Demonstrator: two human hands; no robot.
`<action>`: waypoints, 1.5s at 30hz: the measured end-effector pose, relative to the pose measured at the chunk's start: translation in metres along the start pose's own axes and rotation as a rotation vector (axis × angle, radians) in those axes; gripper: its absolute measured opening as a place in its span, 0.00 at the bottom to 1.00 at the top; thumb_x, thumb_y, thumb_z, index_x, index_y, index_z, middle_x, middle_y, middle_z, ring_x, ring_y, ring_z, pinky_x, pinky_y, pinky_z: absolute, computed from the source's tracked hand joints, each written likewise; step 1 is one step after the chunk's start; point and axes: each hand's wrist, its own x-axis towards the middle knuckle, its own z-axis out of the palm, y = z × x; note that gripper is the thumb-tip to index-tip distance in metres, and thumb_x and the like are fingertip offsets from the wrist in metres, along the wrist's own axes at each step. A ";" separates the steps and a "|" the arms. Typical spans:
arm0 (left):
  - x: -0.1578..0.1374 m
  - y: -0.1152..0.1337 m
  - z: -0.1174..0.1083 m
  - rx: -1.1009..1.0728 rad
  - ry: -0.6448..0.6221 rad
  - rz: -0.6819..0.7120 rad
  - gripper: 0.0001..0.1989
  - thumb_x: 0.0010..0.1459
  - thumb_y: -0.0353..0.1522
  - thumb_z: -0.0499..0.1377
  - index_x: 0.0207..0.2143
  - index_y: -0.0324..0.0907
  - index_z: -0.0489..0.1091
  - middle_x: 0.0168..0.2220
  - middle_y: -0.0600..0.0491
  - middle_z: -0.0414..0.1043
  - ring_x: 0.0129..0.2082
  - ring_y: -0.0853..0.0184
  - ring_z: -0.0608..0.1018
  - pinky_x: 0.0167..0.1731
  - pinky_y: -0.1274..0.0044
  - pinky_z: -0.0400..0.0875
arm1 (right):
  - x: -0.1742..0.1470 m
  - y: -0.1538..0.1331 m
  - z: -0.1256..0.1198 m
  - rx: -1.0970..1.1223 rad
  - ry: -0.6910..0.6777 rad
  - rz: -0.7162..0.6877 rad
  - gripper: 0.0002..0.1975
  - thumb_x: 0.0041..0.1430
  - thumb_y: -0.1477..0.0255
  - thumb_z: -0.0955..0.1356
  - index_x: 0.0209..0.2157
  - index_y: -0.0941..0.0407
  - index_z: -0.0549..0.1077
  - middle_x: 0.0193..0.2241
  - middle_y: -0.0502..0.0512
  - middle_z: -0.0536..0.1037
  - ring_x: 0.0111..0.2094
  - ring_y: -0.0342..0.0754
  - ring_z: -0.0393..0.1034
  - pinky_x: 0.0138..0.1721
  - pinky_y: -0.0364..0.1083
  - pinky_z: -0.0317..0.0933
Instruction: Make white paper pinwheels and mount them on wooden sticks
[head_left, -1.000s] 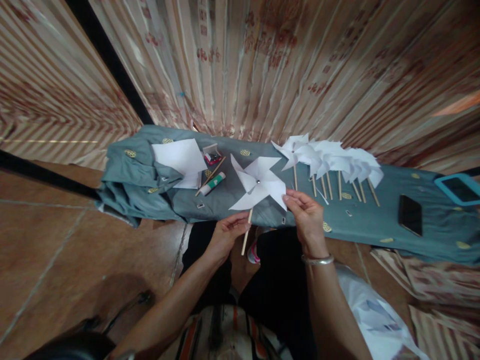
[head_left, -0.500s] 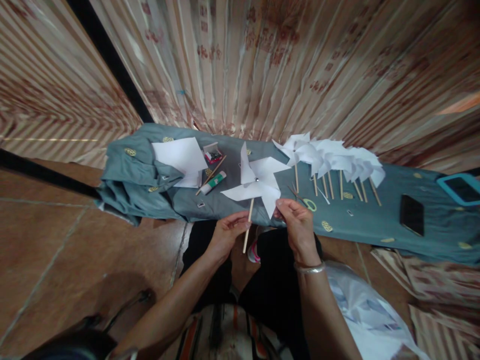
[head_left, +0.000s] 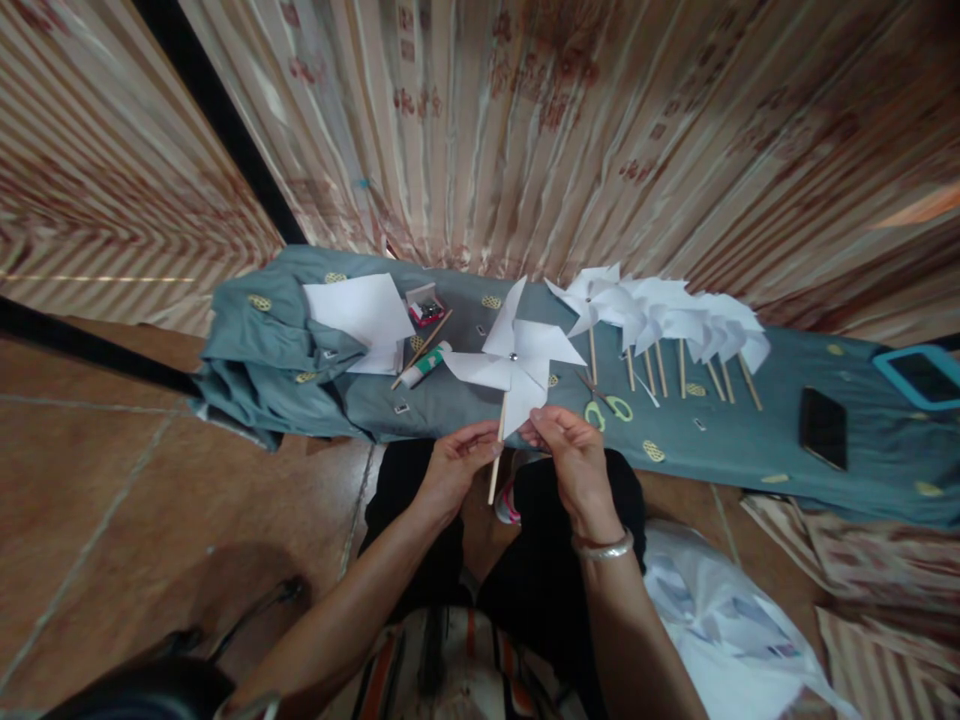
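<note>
A white paper pinwheel (head_left: pixel 517 368) stands up in front of me on a thin wooden stick, with a small shiny pin at its centre. My left hand (head_left: pixel 454 465) is closed round the lower part of the stick, whose end sticks out below the fingers. At the lowest blade, my right hand (head_left: pixel 574 460) pinches near the tip with thumb and finger; its other fingers are curled. Just beyond the right hand lie scissors (head_left: pixel 607 407) with green handles. A row of finished white pinwheels (head_left: pixel 675 320) on sticks lies to the right.
A grey-green cloth (head_left: pixel 480 415) covers the narrow table. Left of the pinwheel are white paper sheets (head_left: pixel 360 308), a small box of pins (head_left: pixel 425 305), a glue stick (head_left: pixel 426 365) and a loose stick (head_left: pixel 405 372). A black phone (head_left: pixel 823 428) lies right; a plastic bag (head_left: pixel 720 610) sits below.
The pinwheel's blades have turned clockwise, the lowest blade swinging left toward the stick. My right hand has moved left with it, uncovering more of the scissors. My left hand stays put.
</note>
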 end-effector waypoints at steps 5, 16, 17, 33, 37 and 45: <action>0.000 -0.001 0.000 0.000 0.003 -0.010 0.21 0.34 0.33 0.75 0.34 0.39 0.80 0.30 0.51 0.81 0.32 0.69 0.78 0.42 0.76 0.69 | -0.003 0.000 0.004 0.017 -0.024 0.018 0.13 0.44 0.59 0.76 0.24 0.55 0.77 0.21 0.49 0.78 0.23 0.42 0.69 0.31 0.44 0.63; 0.000 -0.004 0.000 0.009 -0.047 0.017 0.20 0.37 0.34 0.75 0.36 0.39 0.80 0.33 0.50 0.81 0.35 0.67 0.79 0.44 0.75 0.70 | -0.001 0.002 0.009 -0.031 -0.069 0.006 0.14 0.44 0.59 0.76 0.20 0.55 0.75 0.17 0.47 0.75 0.20 0.40 0.65 0.27 0.42 0.60; 0.000 -0.004 0.000 0.010 -0.050 0.023 0.20 0.37 0.34 0.75 0.35 0.39 0.80 0.34 0.50 0.81 0.35 0.67 0.79 0.44 0.74 0.70 | -0.001 0.002 0.009 -0.049 -0.077 0.005 0.14 0.44 0.60 0.75 0.20 0.56 0.75 0.16 0.47 0.74 0.20 0.40 0.64 0.27 0.42 0.59; -0.004 -0.004 -0.003 0.024 -0.023 -0.034 0.19 0.35 0.32 0.74 0.34 0.41 0.81 0.33 0.52 0.81 0.33 0.70 0.78 0.41 0.79 0.69 | 0.052 -0.024 -0.049 -0.302 0.242 -0.393 0.17 0.46 0.60 0.74 0.36 0.56 0.78 0.33 0.55 0.82 0.34 0.49 0.74 0.40 0.49 0.67; -0.005 -0.005 -0.005 0.047 -0.049 -0.029 0.20 0.36 0.33 0.74 0.36 0.41 0.81 0.33 0.52 0.81 0.33 0.70 0.77 0.40 0.78 0.69 | 0.071 -0.028 -0.050 -0.218 0.162 -0.327 0.16 0.41 0.62 0.76 0.33 0.56 0.79 0.31 0.54 0.82 0.34 0.48 0.75 0.41 0.50 0.67; -0.004 -0.004 -0.005 0.047 -0.079 -0.028 0.19 0.37 0.33 0.74 0.36 0.41 0.81 0.34 0.51 0.81 0.33 0.69 0.78 0.41 0.78 0.70 | 0.071 -0.025 -0.052 -0.209 0.135 -0.225 0.15 0.37 0.64 0.77 0.30 0.56 0.80 0.25 0.51 0.81 0.26 0.44 0.70 0.32 0.45 0.64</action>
